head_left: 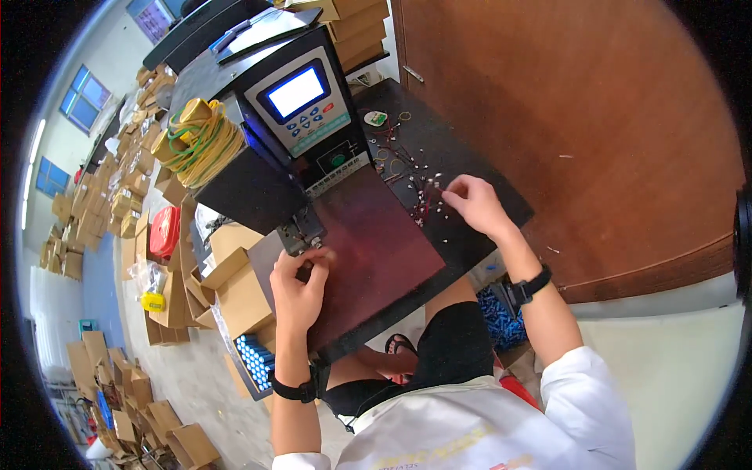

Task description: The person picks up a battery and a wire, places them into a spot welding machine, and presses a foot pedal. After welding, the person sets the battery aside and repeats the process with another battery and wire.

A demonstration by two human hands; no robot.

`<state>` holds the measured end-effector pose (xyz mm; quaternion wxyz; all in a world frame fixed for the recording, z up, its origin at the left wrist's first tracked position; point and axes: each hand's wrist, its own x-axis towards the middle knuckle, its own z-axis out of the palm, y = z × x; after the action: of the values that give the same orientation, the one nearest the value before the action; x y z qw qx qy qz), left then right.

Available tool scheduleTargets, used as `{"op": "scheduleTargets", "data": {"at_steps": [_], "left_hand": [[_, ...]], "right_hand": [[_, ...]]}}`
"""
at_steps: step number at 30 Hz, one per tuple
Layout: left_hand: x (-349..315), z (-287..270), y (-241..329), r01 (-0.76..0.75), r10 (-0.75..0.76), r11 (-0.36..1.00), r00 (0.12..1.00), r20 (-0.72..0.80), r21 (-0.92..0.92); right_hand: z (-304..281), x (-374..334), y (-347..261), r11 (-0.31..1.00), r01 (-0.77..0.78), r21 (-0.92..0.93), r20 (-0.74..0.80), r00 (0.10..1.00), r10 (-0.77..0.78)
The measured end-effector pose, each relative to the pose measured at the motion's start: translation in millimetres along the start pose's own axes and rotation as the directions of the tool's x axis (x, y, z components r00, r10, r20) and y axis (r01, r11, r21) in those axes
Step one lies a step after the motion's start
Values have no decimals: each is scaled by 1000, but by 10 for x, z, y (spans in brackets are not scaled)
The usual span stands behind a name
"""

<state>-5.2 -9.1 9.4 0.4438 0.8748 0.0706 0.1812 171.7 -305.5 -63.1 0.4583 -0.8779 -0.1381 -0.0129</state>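
My left hand (300, 288) is at the left of a dark red board (380, 235), just below the small metal working head (301, 233) of a black bench machine (309, 106). Its thumb and forefinger are drawn together in a pinch; whatever sits between them is too small to make out. To the right, my right hand (475, 205) hovers over the black table with its fingertips pinched at the edge of a scatter of small parts with red and black wires (423, 200). Whether one of these is held between them is hidden.
Yellow and green cable (205, 145) lies coiled on the machine. An open cardboard box (239, 286) and a tray of blue cylindrical cells (255, 363) stand left of the table. A brown wooden panel (580, 141) borders the right side. Cartons (102, 211) fill the floor at far left.
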Motion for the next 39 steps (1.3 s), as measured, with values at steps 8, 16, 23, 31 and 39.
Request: {"op": "scheduleTargets", "data": {"at_steps": [8,16,23,31,39], "left_hand": [[-29,-28,-32,-40,40,999,999,9,-7],[2,21,-20,-30,30,999,1000,1,-19],[8,-18,-13,-17,17,1000,1000,18,1],[-25,-17,-29,8,-8,1000,1000,16,-3],[-10,-10,-40,-3,4,999,1000,25,-43]], "right_hand": [[184,-265,29,934,81,-348,-8,996,-89],[-170,157,-160,995,-92,39,104,991,87],[-460,323,-366,971,-71,-227,389,908,157],[-773,169,-172,956,-231,183,355,922,156],[-310,-226,212,823,-285,492,109,958,267]]}}
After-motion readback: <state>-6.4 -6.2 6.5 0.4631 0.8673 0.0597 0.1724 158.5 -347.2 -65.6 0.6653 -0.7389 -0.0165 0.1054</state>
